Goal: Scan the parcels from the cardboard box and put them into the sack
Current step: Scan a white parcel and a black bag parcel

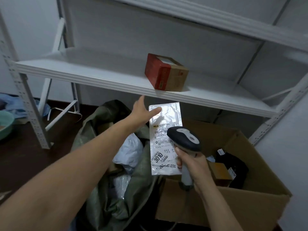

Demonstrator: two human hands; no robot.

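This is a parcel storeroom or sorting room: plain white walls (30, 22), a dark floor (21, 164) and a white slotted-steel rack (93, 77) whose shelf carries one small box (165, 72), taped and labelled. Below it stand an open cardboard box (233, 209) of packages (233, 164) and a green woven sack (141, 180) stuffed with poly bags (130, 152). A mailer (160, 147) with a printed barcode label is held up beside a handheld scanner (185, 137) — the gear of a courier depot's back room.
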